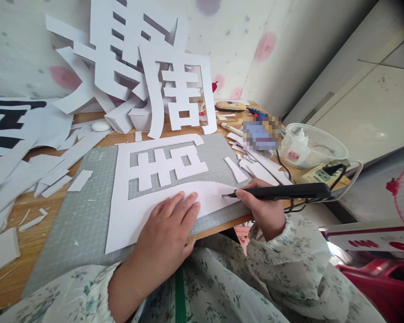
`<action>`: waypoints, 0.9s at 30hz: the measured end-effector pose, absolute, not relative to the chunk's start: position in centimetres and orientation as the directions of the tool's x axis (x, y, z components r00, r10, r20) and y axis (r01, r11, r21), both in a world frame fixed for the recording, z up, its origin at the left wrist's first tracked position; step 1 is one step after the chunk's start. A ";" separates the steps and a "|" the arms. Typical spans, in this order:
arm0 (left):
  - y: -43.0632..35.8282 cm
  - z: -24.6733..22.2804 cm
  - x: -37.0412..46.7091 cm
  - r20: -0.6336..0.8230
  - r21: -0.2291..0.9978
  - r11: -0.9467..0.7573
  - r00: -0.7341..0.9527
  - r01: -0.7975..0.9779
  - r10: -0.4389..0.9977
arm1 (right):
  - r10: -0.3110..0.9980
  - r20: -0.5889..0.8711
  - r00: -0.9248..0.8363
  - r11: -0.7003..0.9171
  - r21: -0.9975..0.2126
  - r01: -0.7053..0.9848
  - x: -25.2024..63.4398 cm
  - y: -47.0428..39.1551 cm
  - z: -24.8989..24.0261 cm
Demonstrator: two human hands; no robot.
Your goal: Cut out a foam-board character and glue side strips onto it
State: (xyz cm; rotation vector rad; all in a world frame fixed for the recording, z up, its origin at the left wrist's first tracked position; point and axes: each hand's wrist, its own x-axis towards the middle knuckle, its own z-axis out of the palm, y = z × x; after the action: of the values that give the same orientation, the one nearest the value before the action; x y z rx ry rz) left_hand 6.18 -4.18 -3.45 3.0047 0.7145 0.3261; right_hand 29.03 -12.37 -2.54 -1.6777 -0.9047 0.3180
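A white foam-board sheet (134,215), cut into the shape of a large character, lies on a grey cutting mat (84,215). My left hand (168,229) presses flat on the sheet's near edge, fingers spread. My right hand (261,204) grips a black corded cutting tool (286,192) like a pen. Its tip touches the sheet's right edge, just right of my left fingertips.
Large white cut-out characters (148,72) lean against the wall at the back. Foam offcuts (37,170) litter the wooden table on the left and beside the mat on the right. A clear bowl with a glue bottle (309,146) and a power strip (323,172) sit at the right.
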 end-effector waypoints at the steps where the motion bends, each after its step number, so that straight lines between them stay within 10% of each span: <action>1: -4.2 -3.5 6.2 0.195 0.081 -0.894 0.872 0.442 0.449 | 0.700 0.244 0.671 -0.059 -0.917 0.395 29.1 -12.5 -2.7; 27: -4.0 -3.3 6.2 0.192 0.059 -0.900 0.880 0.431 0.434 | 0.642 0.216 0.736 -0.094 -0.930 0.355 31.2 -15.0 -4.5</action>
State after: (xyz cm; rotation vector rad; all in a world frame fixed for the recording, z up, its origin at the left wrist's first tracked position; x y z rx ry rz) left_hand 6.20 -3.99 -3.34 3.0320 0.6971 0.3142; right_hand 31.25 -14.99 -4.50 -1.7047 -0.7994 0.2894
